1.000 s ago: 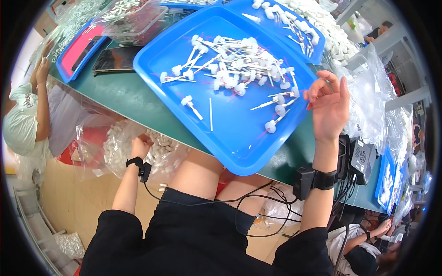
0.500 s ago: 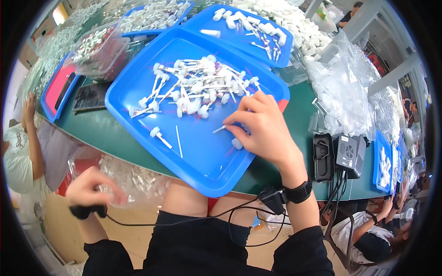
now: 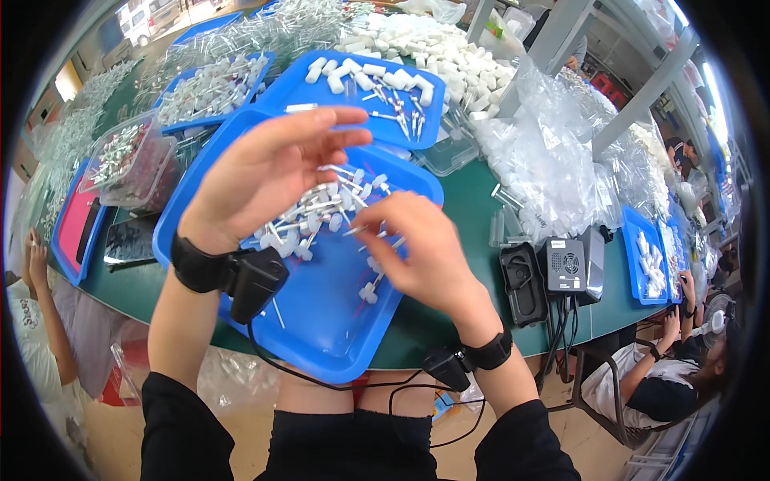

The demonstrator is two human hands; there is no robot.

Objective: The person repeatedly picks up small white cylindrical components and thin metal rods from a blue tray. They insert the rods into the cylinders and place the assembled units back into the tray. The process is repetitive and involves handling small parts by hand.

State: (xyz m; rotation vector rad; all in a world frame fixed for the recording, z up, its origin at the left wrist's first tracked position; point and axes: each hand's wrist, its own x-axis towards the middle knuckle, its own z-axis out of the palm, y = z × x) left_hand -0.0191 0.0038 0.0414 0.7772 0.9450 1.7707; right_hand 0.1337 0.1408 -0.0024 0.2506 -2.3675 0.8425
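My left hand [image 3: 269,164] is raised above a large blue tray [image 3: 317,341], its fingers stretched out with nothing visible in them. It hides much of the tray's far left part. In a pinch, my right hand [image 3: 421,248] holds a thin white rod [image 3: 353,232], whose tip sticks out past the fingertips. Just beyond those fingertips lies a heap of white rods with round frosted heads [image 3: 321,212]. A few similar pieces [image 3: 368,293] rest in the tray beside my right hand. Lower in the tray is a single loose rod [image 3: 278,313].
Farther back, a second blue tray [image 3: 282,94] carries white cylinders and thin metal-tipped pieces. A clear plastic box [image 3: 132,164] and a dark phone [image 3: 132,243] are at left. Clear bags [image 3: 541,136] and black devices [image 3: 565,264] stand at right. Wrist-unit cables [image 3: 321,383] hang across my lap.
My left hand has risen from beside the table to over the tray. My right hand, still pinching the rod, has come nearer the heap. The whole view has shifted.
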